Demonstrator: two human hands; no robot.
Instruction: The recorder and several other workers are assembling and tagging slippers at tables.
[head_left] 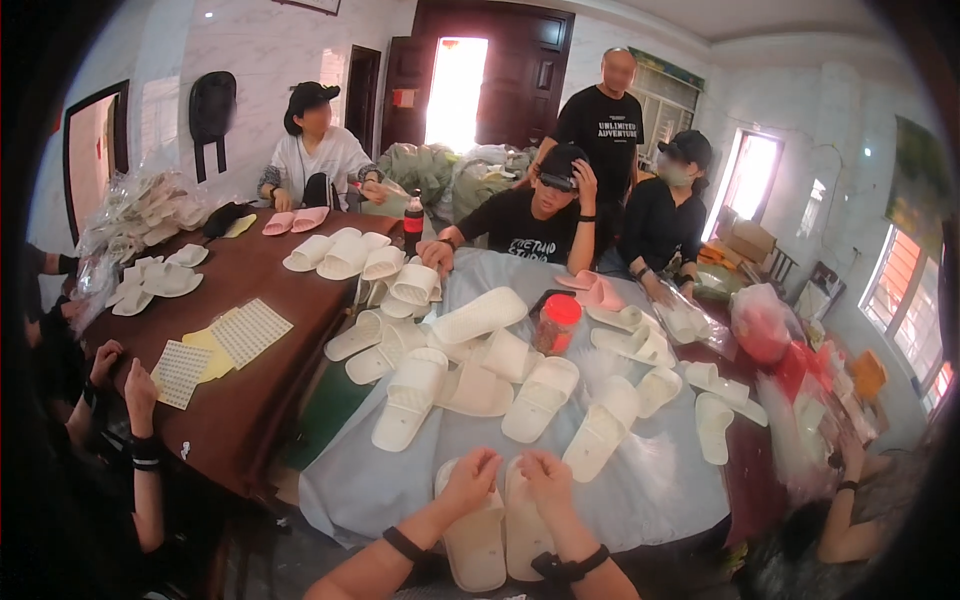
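A pair of white slippers lies at the near edge of the cloth, a left one [474,550] and a right one [526,545], side by side with toes pointing away from me. Over the front of the left slipper is my left hand [474,486], its fingers curled and pressed together. My right hand [547,482] is closed likewise above the right slipper, a small gap from the left hand. Whatever the fingertips pinch, if anything, is too small to make out. Just beyond are a white slipper [540,402] and another white slipper [602,432].
Many loose slippers cover the grey-blue cloth [345,480] around a red-lidded jar [558,323]. Left, a brown table [240,400] holds sticker sheets [253,332], slippers and a dark bottle [413,225]. Several people sit or stand around; bagged goods [765,320] are at right.
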